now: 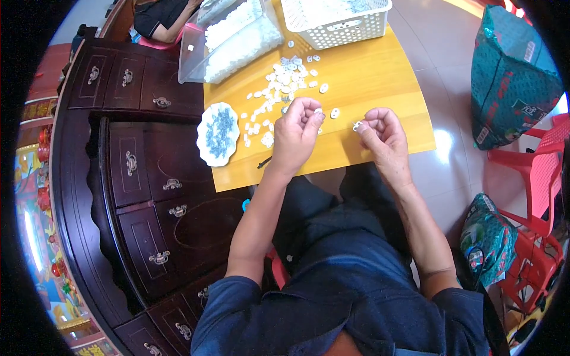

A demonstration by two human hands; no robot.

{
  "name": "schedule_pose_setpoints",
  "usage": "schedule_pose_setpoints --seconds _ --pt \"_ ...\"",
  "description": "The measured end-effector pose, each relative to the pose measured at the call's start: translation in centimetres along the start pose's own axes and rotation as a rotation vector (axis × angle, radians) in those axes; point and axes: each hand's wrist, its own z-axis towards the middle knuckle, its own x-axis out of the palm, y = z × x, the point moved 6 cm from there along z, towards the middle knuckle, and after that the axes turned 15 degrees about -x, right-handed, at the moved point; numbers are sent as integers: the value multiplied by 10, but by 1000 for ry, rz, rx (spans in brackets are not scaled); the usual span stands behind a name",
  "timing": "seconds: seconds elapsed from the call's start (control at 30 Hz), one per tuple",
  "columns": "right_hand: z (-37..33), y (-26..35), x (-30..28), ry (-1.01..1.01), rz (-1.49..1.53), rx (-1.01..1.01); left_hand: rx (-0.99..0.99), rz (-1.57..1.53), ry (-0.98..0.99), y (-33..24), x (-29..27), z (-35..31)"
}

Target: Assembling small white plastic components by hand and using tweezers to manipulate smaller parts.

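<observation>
My left hand (298, 137) is closed over the middle of the yellow table (389, 77), pinching a small white plastic piece (319, 111) between thumb and finger. To its right, my right hand (387, 141) is closed on another small white piece (357, 126) that seems to have holes in it. An oval white piece with two holes (335, 113) lies on the table between the hands. Beyond my left hand spreads a loose pile of small white pieces (284, 78). Left of it stands a white scalloped plate (205, 155) with many small grey-blue parts (220, 132).
A clear plastic bin (191, 56) with bags of white pieces (243, 56) and a white perforated basket (350, 32) stand at the far side. A dark wooden cabinet (148, 172) borders the left. Green sacks (513, 83) and red stools (528, 184) stand right. Another person's arm (166, 34) shows far left.
</observation>
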Motion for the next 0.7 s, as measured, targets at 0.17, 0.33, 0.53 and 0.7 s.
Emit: schedule_pose_setpoints --seconds 0.17,0.33,0.53,0.7 --pt "-2 -1 6 45 -17 8 -66 -224 143 6 6 -11" --pt "-3 0 9 72 -14 0 -122 -341 284 1 14 -19" --pt "-6 -2 13 109 -8 19 -44 -269 252 0 13 -23" --pt "-7 0 15 113 12 16 -28 -250 257 -2 13 -24"
